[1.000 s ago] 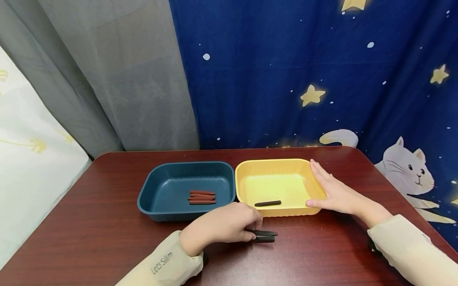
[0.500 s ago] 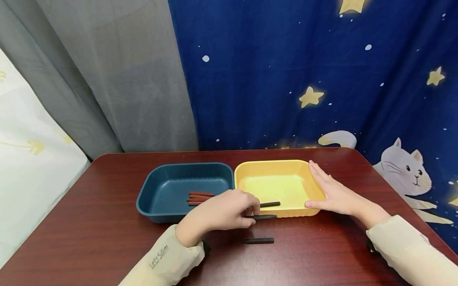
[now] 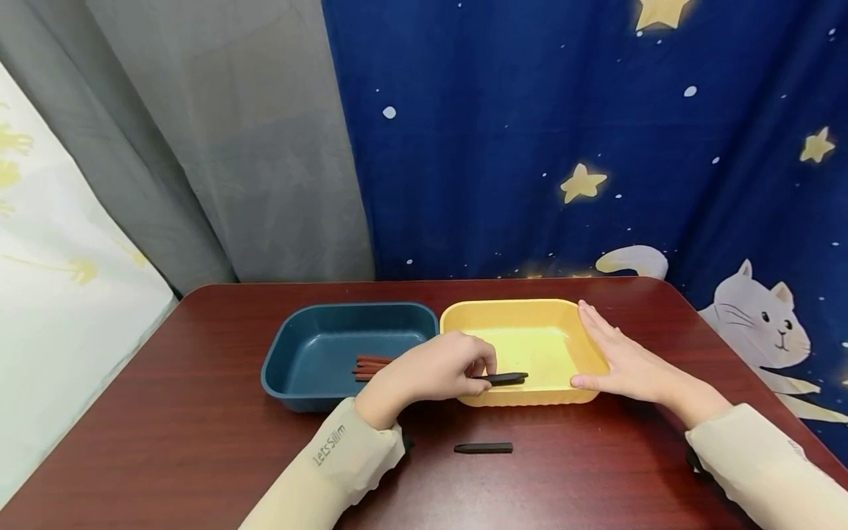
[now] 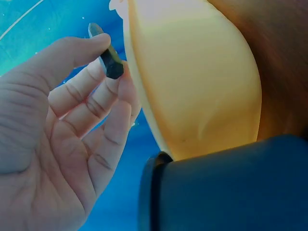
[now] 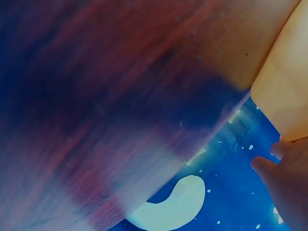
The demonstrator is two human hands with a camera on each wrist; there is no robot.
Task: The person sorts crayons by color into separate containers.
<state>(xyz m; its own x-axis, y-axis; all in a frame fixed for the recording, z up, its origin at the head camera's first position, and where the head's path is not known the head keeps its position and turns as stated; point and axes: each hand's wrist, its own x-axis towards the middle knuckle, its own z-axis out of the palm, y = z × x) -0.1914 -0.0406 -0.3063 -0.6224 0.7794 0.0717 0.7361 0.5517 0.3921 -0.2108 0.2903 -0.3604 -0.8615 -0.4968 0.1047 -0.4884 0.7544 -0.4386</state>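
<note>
My left hand [image 3: 433, 372] pinches a black crayon [image 4: 112, 66] between thumb and fingertips, over the near left side of the yellow bin [image 3: 530, 398]. In the left wrist view the crayon's flat hexagonal end shows, close beside the bin's rim. A second black crayon lies in the bin and is mostly hidden behind the held one in the head view. My right hand [image 3: 626, 364], fingers spread and straight, rests on the bin's right rim. Another black crayon [image 3: 483, 447] lies on the table in front of the bin.
A dark blue bin [image 3: 305, 403] stands against the yellow one on its left, with several brown crayons [image 3: 371, 361] inside, partly behind my left hand. Both bins stand on a dark red wooden table [image 3: 199, 427]. Curtains hang behind the table's far edge.
My left hand has picked up one of two black crayons from the table and carried it up and over the yellow bin. The right hand has stayed on the bin's rim.
</note>
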